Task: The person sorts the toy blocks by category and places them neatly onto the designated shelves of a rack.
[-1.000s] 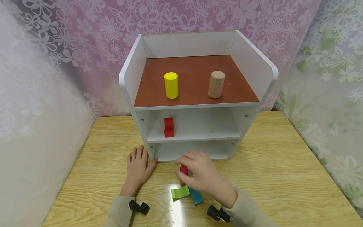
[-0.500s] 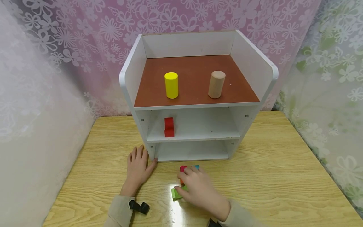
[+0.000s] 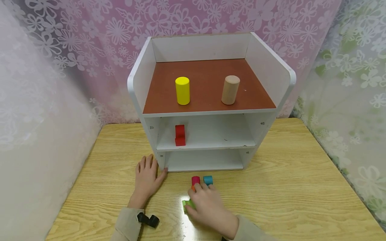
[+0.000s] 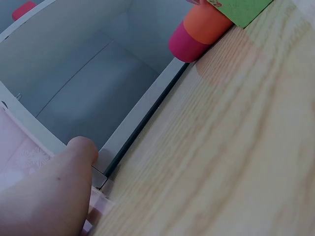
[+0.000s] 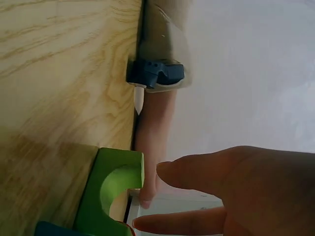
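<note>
My left hand (image 3: 147, 179) rests flat on the table, fingers spread, with its thumb (image 4: 81, 152) at the lower left corner of the white shelf unit (image 3: 211, 111). My right hand (image 3: 209, 206) hovers over the small blocks in front of the shelf. Its thumb and a finger are parted beside a green arch block (image 5: 115, 172), and I see no clear grip on it. Just beyond the fingers lie a pink end (image 3: 195, 180) and an orange part (image 4: 204, 24), with a blue cylinder (image 3: 208, 180) to their right. A dark blue block (image 5: 56, 230) is mostly hidden.
On the brown top shelf stand a yellow cylinder (image 3: 182, 91) and a plain wooden cylinder (image 3: 230, 90). A red block (image 3: 180, 135) sits on the middle shelf, towards the left. The wooden table (image 3: 295, 187) extends to both sides; flowered curtains (image 3: 114, 67) surround it.
My right hand has moved down and nearer to me, over the green arch block. The blue cylinder has come into sight, while the teal block is now covered. My left hand stays put.
</note>
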A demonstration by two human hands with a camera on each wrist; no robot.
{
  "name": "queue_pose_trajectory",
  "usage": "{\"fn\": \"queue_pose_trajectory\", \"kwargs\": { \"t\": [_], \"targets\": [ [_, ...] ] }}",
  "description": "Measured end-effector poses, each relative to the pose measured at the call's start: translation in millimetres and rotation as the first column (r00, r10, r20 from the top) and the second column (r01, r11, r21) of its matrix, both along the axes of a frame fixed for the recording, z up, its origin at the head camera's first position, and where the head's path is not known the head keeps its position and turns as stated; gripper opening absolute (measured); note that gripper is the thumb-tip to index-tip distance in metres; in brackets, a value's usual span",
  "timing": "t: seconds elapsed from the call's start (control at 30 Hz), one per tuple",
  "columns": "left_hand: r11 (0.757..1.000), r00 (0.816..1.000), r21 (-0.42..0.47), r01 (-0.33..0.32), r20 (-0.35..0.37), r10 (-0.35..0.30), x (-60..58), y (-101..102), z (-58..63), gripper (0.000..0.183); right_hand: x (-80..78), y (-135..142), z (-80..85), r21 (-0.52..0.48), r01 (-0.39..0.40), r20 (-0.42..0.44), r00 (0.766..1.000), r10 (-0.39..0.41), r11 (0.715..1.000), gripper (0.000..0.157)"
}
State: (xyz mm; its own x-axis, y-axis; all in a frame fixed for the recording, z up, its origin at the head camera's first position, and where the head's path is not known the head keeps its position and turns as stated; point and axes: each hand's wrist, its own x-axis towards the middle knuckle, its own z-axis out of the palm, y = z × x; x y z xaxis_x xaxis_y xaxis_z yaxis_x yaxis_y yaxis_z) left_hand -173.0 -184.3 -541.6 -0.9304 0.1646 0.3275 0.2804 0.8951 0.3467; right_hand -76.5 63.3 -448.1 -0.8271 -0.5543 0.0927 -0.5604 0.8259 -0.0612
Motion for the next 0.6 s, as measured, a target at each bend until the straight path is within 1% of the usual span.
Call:
{"fn": "queue_pose_trajectory", "kwargs": {
  "t": [0.13,0.23,0.3,0.47,0.6],
  "targets": [
    [1.000,1.000,0.008,0.002,-0.008,-0.002,0.0,0.0,-0.4,0.062,2.1,-1.6,-4.2,0.021,-0.006,-0.069,0.998,0.007,1.000,0.039],
    [1.000,1.000,0.015,0.002,-0.012,-0.001,0.0,0.1,-1.0,0.061,3.3,-2.7,-7.2,0.047,-0.008,-0.127,0.992,0.014,0.999,0.043],
    [1.000,1.000,0.015,0.000,-0.013,0.000,-0.2,-0.1,-1.7,0.060,3.7,-3.6,-8.0,0.070,-0.009,-0.151,0.988,0.020,0.998,0.044],
    [1.000,1.000,0.007,-0.003,-0.021,0.004,-0.5,-0.3,-2.5,0.060,4.0,-6.2,-9.0,0.129,-0.024,-0.170,0.984,0.046,0.991,0.051],
    [1.000,1.000,-0.001,-0.006,-0.012,0.006,-0.2,0.0,-1.0,0.063,4.8,-8.2,-11.0,0.145,-0.036,-0.182,0.981,0.063,0.989,0.058]
  ]
}}
